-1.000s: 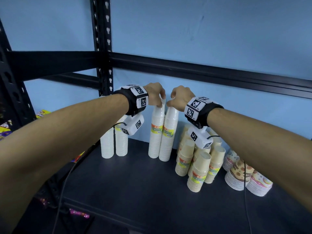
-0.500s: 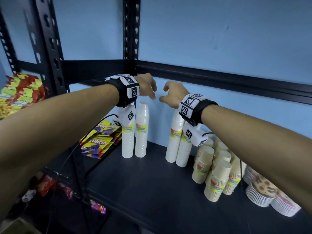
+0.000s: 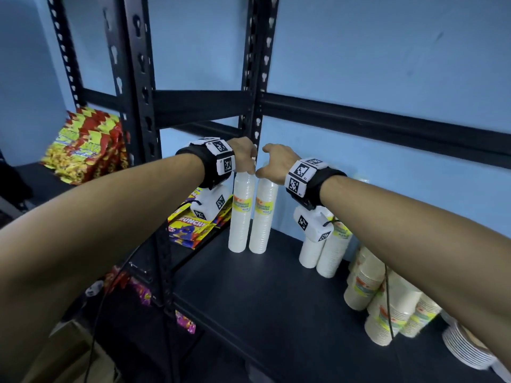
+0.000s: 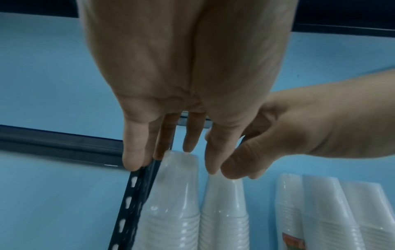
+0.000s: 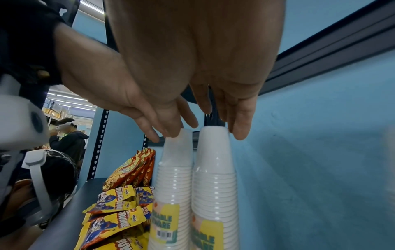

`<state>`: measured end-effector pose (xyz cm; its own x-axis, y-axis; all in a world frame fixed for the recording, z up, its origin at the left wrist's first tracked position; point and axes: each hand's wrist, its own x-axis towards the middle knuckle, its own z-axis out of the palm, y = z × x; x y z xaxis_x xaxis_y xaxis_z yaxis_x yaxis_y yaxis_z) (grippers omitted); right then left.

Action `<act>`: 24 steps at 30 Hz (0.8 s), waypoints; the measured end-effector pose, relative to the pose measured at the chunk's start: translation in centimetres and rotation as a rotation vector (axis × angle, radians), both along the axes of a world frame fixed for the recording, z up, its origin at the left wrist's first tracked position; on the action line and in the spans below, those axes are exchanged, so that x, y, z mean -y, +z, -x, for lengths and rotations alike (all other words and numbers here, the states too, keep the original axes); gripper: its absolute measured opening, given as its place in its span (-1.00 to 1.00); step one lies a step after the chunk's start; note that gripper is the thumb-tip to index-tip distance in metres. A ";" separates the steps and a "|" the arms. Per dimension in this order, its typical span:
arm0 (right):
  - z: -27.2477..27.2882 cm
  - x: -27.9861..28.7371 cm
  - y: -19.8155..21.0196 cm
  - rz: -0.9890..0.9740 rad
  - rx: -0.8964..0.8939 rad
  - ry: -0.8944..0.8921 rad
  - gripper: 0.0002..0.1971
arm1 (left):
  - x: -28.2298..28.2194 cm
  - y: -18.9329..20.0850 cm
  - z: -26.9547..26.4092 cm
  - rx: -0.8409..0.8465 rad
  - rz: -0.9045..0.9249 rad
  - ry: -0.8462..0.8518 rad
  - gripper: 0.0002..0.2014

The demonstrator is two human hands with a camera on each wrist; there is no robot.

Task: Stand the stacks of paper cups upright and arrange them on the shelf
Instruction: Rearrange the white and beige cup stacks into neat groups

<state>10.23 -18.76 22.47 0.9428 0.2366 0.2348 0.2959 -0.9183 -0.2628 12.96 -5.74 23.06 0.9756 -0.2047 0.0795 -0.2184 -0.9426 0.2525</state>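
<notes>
Two tall white paper cup stacks stand upright side by side at the shelf's back left: the left stack (image 3: pixel 240 217) (image 4: pixel 177 194) (image 5: pixel 174 177) and the right stack (image 3: pixel 262 217) (image 4: pixel 224 211) (image 5: pixel 214 177). My left hand (image 3: pixel 244 158) (image 4: pixel 171 152) hangs over the left stack, its straight fingertips touching the top cup. My right hand (image 3: pixel 276 161) (image 4: pixel 241 172) (image 5: pixel 224 125) curls its thumb and fingers around the top of the right stack. A second upright white pair (image 3: pixel 323 252) (image 4: pixel 320 211) stands further right.
Tan cup stacks (image 3: pixel 387 305) cluster at the right, with paper plates (image 3: pixel 467 352) beyond them. Snack packets (image 3: pixel 193 225) (image 5: pixel 119 211) lie left of the black corner post (image 3: pixel 257 78). The dark shelf board (image 3: pixel 262 299) shows bare in front. A person (image 5: pixel 68 140) stands in the background.
Both hands let go of the second white pair, moved left with fingers spread, and now sit on the tops of the leftmost pair. The head view swung left.
</notes>
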 end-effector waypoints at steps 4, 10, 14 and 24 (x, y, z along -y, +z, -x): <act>-0.6 -0.5 -0.9 0.039 -0.046 -0.026 -0.43 | -0.4 -1.1 0.0 -0.022 0.001 -0.014 -0.37; -0.4 -0.6 -1.5 0.044 -0.049 -0.049 -0.60 | -0.7 -1.9 0.6 0.032 0.089 -0.032 -0.41; 0.0 -0.1 -1.2 0.028 -0.035 -0.056 -0.63 | -0.2 -1.8 1.3 0.056 0.116 -0.046 -0.48; 2.4 2.1 -0.6 -0.018 -0.021 -0.111 -0.58 | 1.9 -0.8 3.3 0.086 0.068 -0.065 -0.45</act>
<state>7.82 -20.82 21.83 0.9677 0.1264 0.2183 0.1871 -0.9401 -0.2849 9.70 -7.67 22.26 0.9492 -0.2590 0.1786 -0.3026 -0.9068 0.2934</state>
